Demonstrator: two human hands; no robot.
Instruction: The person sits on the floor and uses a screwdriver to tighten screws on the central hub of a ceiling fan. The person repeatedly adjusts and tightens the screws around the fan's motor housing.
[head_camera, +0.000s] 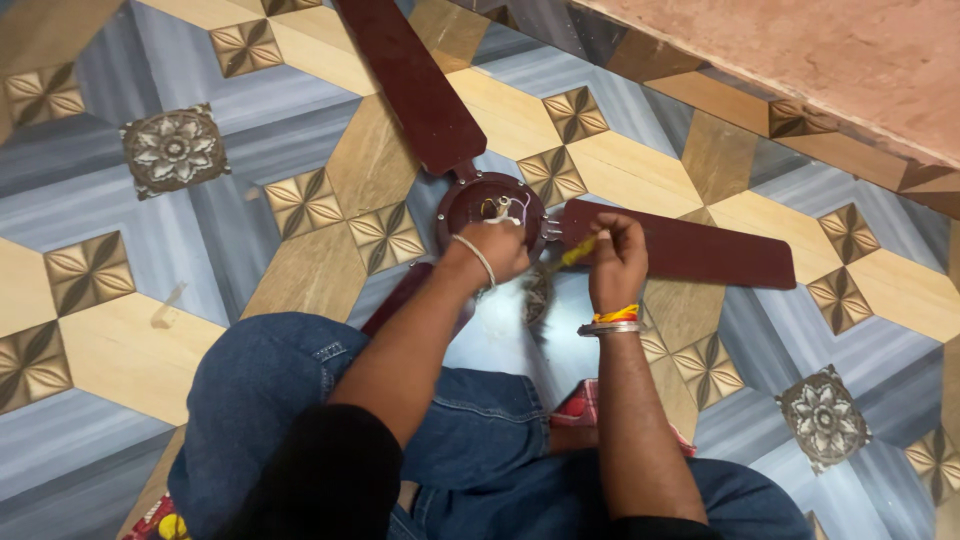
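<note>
Ceiling fan (490, 205) lies flat on the patterned tile floor (120, 350), in front of the person's knees. Its round maroon hub faces up, with white wires showing in the open centre.

Three maroon blades:
- one blade (415, 85) runs up and away to the top of view
- a second (690, 250) runs right
- a third (400, 300) points back toward the person — mostly hidden under the left forearm

Left hand (495, 250) rests on the near rim of the hub, fingers curled down over the edge and pressed together; a white band sits at the wrist.

Right hand (617, 262) is just right of the hub, over the root of the right blade. Its fingers are closed around a yellow-handled screwdriver (577, 252), the shaft angled down-left toward the hub — tip too small to make out. Bangles and coloured thread at this wrist.

Person sits in blue jeans (260, 400). Reddish wall (820, 60) at top right.
</note>
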